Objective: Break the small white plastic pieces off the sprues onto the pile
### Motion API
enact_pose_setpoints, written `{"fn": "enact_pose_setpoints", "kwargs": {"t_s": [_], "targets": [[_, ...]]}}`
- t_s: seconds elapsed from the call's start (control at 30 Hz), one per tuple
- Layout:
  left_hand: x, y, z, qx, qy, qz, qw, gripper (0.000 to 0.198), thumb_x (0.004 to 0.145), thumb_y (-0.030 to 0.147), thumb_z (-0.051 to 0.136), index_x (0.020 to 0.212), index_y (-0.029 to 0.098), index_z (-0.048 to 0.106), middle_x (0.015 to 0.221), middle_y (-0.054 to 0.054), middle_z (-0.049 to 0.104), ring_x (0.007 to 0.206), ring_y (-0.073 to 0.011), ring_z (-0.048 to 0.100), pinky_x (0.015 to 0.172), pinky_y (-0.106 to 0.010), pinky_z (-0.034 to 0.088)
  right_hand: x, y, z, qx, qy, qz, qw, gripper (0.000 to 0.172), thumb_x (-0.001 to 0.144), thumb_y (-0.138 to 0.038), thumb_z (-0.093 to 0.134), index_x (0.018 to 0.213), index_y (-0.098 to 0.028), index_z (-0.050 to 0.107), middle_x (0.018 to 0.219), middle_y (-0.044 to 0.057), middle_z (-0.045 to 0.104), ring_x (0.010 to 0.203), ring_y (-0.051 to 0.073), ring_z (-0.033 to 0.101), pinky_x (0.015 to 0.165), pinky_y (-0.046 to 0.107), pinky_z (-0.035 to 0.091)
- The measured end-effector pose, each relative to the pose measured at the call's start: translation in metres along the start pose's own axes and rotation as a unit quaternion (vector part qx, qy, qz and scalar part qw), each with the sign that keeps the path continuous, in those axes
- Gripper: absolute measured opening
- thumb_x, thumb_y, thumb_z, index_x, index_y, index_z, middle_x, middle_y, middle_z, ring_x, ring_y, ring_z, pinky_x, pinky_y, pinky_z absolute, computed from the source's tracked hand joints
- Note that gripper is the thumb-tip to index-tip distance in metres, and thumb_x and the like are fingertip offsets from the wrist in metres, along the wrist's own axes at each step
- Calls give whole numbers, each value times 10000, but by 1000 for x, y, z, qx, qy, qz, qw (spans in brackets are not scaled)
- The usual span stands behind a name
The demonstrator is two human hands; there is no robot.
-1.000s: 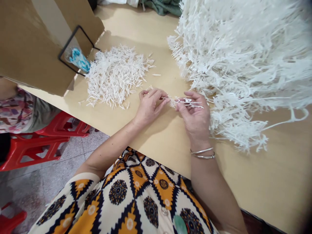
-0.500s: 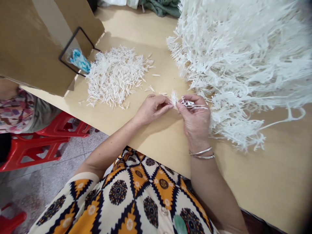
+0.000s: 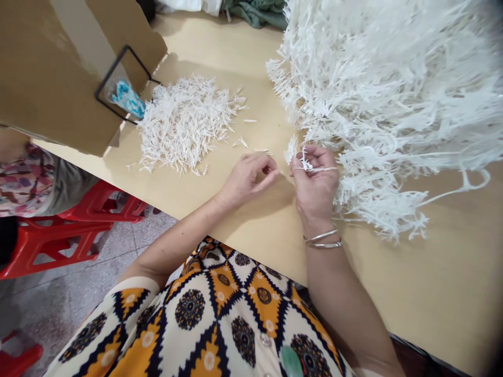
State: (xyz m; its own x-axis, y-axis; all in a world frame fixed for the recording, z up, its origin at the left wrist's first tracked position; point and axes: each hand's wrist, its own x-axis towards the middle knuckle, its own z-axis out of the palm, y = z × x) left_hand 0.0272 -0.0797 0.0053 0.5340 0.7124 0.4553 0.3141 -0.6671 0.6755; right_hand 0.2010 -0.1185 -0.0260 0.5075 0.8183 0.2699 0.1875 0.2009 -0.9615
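Note:
My right hand (image 3: 316, 175) is closed around a white branched plastic strand (image 3: 305, 163), its thin ends poking out past the thumb. A tuft of fine white spikes (image 3: 291, 148) shows just beyond those fingertips; whether it joins the strand I cannot tell. To the left, a short gap away, my left hand (image 3: 251, 175) has thumb and forefinger curled together in a pinch above the table, and what sits between the tips is too small to make out. Past it lies a low pile of short white plastic slivers (image 3: 188, 123).
A large heap of tangled white plastic strands (image 3: 393, 104) covers the right of the table (image 3: 251, 230). At the left stand a cardboard box (image 3: 70, 68), a black wire frame (image 3: 124, 50) and a clear cup with blue stuff (image 3: 129, 98). Red stools (image 3: 58, 238) and a seated person (image 3: 27, 178) are beyond.
My hands have come apart. The left has drawn away from the white tuft, which now stands by the right fingertips. The right hand has turned slightly with the strand in it.

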Motion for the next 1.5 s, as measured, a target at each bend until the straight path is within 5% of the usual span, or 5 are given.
{"fn": "enact_pose_setpoints", "kwargs": {"t_s": [0.17,0.4,1.03,1.33,1.5], "targets": [[1,-7,0,134,169,-117,969,149,1008,284,573,1120,187,593,1148,-98,658,1135,-212,617,990,-367,468,-3,-2,-7,64,-20,37,997,320,800,-329,823,1076,-295,665,962,19,712,785,174,695,588,317,538],[1,7,-1,75,9,-60,995,264,1070,447,539,1044,218,666,1136,-18,731,1129,-167,666,1055,-368,367,-12,-19,-2,24,-74,41,996,282,827,-264,804,1067,-286,656,936,13,716,835,177,709,669,335,581],[0,11,-4,11,-37,108,993,164,1087,302,493,981,215,584,1063,-34,737,1031,-133,687,1017,-358,412,2,7,9,57,96,12,994,242,807,-233,706,1034,-264,628,933,20,643,787,158,647,709,343,553],[1,-18,-5,144,269,-134,943,237,885,273,709,968,228,492,1023,-52,542,1011,-196,524,915,-351,459,0,-20,-3,123,-1,96,988,303,741,-251,781,1005,-262,633,911,-15,667,676,99,565,563,250,462],[0,-1,-4,108,126,-77,983,248,1049,442,557,1105,216,644,1157,-74,608,1152,-203,595,1046,-396,399,-8,-21,0,73,-25,83,994,299,780,-264,793,1037,-259,641,881,-17,688,724,117,625,636,265,525]]}}
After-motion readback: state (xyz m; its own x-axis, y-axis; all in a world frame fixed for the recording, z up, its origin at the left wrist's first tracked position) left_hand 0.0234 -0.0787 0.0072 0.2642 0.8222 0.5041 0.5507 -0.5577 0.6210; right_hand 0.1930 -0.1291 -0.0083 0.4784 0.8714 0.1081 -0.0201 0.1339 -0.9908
